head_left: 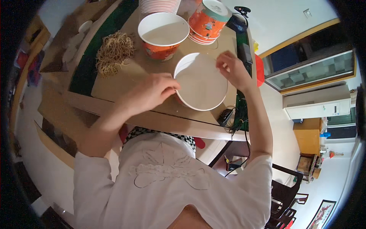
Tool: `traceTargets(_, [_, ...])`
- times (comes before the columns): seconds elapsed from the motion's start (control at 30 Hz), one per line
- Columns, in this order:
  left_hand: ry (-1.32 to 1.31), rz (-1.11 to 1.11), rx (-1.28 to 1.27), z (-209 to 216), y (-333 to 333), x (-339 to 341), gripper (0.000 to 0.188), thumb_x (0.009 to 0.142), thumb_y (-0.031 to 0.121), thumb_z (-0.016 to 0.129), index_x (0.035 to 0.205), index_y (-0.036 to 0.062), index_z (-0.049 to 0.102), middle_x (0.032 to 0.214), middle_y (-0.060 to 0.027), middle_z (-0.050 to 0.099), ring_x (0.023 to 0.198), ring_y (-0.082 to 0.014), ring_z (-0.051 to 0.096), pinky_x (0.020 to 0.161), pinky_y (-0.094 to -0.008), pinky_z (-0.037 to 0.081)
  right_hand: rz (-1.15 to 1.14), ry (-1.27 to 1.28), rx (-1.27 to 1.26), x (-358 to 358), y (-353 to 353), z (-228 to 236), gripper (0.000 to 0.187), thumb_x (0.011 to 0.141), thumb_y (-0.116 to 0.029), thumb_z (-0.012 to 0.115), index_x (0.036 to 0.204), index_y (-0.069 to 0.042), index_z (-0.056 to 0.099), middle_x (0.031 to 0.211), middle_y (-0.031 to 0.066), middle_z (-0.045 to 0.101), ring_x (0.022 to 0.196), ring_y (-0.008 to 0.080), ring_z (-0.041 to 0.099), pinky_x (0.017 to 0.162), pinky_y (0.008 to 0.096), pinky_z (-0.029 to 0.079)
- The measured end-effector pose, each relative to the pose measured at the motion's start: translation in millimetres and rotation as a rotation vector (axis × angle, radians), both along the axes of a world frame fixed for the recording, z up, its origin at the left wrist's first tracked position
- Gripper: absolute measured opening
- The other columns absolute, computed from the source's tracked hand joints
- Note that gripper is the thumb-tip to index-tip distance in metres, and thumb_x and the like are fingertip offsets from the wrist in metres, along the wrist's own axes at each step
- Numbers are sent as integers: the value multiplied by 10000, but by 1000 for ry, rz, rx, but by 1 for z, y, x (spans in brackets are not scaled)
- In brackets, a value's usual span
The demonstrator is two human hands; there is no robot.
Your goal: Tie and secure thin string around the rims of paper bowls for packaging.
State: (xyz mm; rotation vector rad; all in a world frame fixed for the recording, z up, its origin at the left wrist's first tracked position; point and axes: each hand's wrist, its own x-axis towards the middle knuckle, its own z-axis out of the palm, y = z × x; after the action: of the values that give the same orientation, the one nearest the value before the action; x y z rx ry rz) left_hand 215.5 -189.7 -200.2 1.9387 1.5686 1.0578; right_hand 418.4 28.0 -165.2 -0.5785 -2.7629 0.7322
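Head view: near the middle of the brown tabletop (142, 68), a white-lined bucket (203, 87) opens upward, the left hand (154, 91) at its nine o'clock with thumb and fingers pinched narrow at the rim. At its two o'clock the right hand (231, 68) curls its fingers loosely by the rim, though I cannot tell whether they grip anything. From that bucket, another open bucket (162, 52) stands at eleven, upturned orange buckets (207, 23) at twelve, a tangled heap of tan strands (114, 53) at ten.
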Motion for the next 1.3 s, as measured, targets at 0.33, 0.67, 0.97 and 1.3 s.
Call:
traceTargets(0.33, [-818,197,-216,-33,-30,40,269,881,29,579,1149,29,594,860,-59,641,669,-71,574,558,-222,464,43,334,297,-51,-14,6,166,797,63,545,936,-18,587,976,69,574,893,168,603,764,275,491])
traceTargets(0.67, [-1206,-65,-304,-19,-40,71,257,963,52,455,1185,-13,568,1111,-99,600,978,-138,594,821,-261,498,-135,299,-1197,25,-195,-74,184,939,-67,526,1100,17,562,877,66,624,770,114,611,640,244,509])
traceTargets(0.97, [-1179,-143,-180,-20,-37,83,272,963,45,453,1207,-23,552,1149,-99,596,999,-121,585,793,-250,492,-345,574,-1245,35,-204,-87,138,919,-65,550,1035,3,582,858,95,644,720,162,631,615,284,534])
traceTargets(1.3, [-1098,-64,-161,-32,-42,75,242,947,37,483,1153,-35,589,1093,-122,623,919,-183,634,846,-286,499,-621,996,-1141,32,-195,-90,169,932,-66,529,1044,2,637,1054,128,646,935,183,629,854,337,518])
